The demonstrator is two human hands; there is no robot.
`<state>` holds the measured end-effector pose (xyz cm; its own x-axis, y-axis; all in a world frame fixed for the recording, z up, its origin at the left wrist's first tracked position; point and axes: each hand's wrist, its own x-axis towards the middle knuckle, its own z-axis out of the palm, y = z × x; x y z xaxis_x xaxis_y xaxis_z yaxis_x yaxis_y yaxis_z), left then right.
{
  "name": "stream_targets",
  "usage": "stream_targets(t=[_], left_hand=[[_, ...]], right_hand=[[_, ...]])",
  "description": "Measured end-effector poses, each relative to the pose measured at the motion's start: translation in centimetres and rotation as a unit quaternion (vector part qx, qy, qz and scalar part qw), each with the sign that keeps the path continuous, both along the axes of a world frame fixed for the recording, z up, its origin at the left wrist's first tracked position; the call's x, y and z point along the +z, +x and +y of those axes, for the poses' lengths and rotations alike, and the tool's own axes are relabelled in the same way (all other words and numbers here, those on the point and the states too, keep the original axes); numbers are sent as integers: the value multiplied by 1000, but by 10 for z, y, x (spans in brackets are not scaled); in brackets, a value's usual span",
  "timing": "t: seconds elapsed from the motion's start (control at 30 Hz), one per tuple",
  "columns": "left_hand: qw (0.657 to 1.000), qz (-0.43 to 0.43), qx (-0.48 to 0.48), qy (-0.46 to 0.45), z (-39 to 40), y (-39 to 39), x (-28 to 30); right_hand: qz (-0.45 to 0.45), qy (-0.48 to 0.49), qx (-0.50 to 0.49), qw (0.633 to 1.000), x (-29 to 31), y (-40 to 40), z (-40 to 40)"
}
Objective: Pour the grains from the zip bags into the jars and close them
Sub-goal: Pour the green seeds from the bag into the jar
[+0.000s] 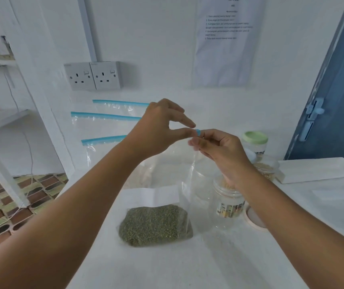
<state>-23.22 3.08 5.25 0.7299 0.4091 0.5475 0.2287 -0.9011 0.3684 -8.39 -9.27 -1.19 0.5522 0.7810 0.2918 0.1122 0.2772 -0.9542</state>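
A clear zip bag (156, 217) with green grains in its bottom stands on the white table, its blue zip strip (102, 140) raised at hand height. My left hand (158, 128) pinches the right end of that strip between thumb and forefinger. Just beside it, my right hand (219, 151) pinches the same corner of the bag. An open clear jar (227, 205) with a printed label stands under my right wrist, a pale lid (254, 220) lying next to it. Behind stand a jar with a green lid (254, 140) and a jar holding pale grains (266, 165).
Two more zip bags with blue strips (106, 116) lean against the wall behind. A white block (317, 170) lies at the right by a blue door (338, 90). Wall sockets (94, 76) and a paper notice (227, 38) hang above. Tiled floor (10, 205) shows past the table's left edge.
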Motion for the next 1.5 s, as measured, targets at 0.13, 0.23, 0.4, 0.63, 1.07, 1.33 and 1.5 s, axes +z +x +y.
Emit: stream_targets(t=[0.13, 0.23, 0.4, 0.63, 1.07, 1.33, 1.5], left_hand=[[1000, 1, -12, -6, -1, 2, 0], [1000, 4, -15, 2, -3, 3, -2], [999, 6, 5, 35, -1, -7, -8], [998, 5, 55, 44, 24, -50, -22], [983, 7, 180, 23, 66, -139, -24], [981, -57, 173, -70, 60, -138, -32], [946, -168, 108, -254, 41, -131, -47]], right_hand=[[-12, 1, 0, 1000, -3, 2, 0], [-17, 5, -1, 1000, -4, 2, 1], [-17, 13, -10, 1000, -9, 7, 4], [-45, -7, -37, 998, -15, 18, -1], [-55, -27, -75, 995, -27, 32, -9], [-214, -71, -145, 964, -22, 33, -5], [-523, -107, -107, 839, 23, 6, 7]])
